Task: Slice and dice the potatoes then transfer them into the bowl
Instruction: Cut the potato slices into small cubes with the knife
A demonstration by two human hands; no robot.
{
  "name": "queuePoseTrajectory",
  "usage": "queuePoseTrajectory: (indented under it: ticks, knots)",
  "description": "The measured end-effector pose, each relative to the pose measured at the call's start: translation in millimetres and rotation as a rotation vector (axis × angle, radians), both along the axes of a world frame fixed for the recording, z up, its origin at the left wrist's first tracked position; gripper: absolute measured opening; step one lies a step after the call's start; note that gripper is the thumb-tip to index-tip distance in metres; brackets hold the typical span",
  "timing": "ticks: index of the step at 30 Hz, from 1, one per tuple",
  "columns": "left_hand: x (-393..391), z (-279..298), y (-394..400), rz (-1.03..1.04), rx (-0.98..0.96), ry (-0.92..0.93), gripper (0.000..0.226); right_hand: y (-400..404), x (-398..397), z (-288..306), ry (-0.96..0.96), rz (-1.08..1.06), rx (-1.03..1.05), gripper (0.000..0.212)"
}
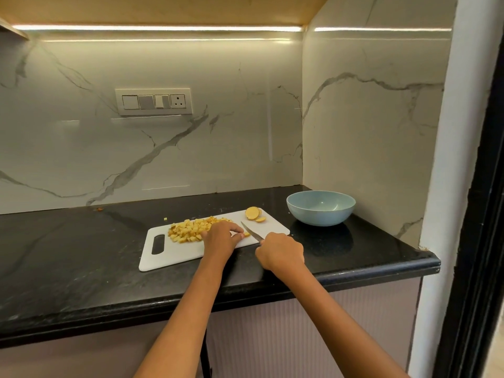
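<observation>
The left hand (222,236) lies on the cutting board (174,251) with its fingers curled down over a small bit of potato (246,234), pinning it just beside the blade; the right hand (281,252) is wrapped around the handle of a knife (251,231), whose tip points away from the person and to the left. The two hands are near each other but not touching.

Directly left of the left hand sits the pile of diced potato (191,230). Beyond the knife, near the board's far right corner, rest a few uncut round slices (255,214). The blue bowl (321,207) stands on the black counter (68,255) beyond and to the right of the right hand, off the board, and looks empty.

Raw potato is firm and fairly dense, so it likely cuts cleanly under steady pressure, but the cut faces are probably wet and starchy (slippery under fingertips). The piece under the left hand is small, so it seems best held from above with fingertips tucked back from the edge. The dice are light and loose; they would roll if pinched one by one, so scooping with cupped hands or sliding them off the board seems the surer hold.
</observation>
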State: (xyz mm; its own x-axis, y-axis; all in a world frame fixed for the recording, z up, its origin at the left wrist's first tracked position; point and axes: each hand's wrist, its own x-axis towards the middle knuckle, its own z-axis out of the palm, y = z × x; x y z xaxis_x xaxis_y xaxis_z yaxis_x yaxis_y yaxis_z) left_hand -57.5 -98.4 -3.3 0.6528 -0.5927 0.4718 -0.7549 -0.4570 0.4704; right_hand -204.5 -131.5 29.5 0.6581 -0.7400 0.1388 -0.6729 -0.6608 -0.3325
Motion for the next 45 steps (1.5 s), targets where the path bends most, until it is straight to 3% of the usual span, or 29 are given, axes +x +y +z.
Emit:
queuePoseTrajectory:
  ticks: [24, 33, 39, 45]
  knots:
    - [3, 0, -5, 0.013, 0.01, 0.01, 0.015, 4, 8, 0, 0.014, -0.009, -0.026, 0.03]
    - [-3, 10, -6, 0.064, 0.133, -0.063, 0.016, 1, 24, 3, 0.11, 0.052, -0.079, 0.025]
    - [-4, 7, -4, 0.06, 0.089, -0.086, 0.016, -2, 16, -7, 0.133, 0.038, -0.221, 0.029]
    - [1, 0, -3, 0.042, -0.053, 0.057, 0.016, -6, 13, -3, 0.056, 0.025, -0.111, 0.029]
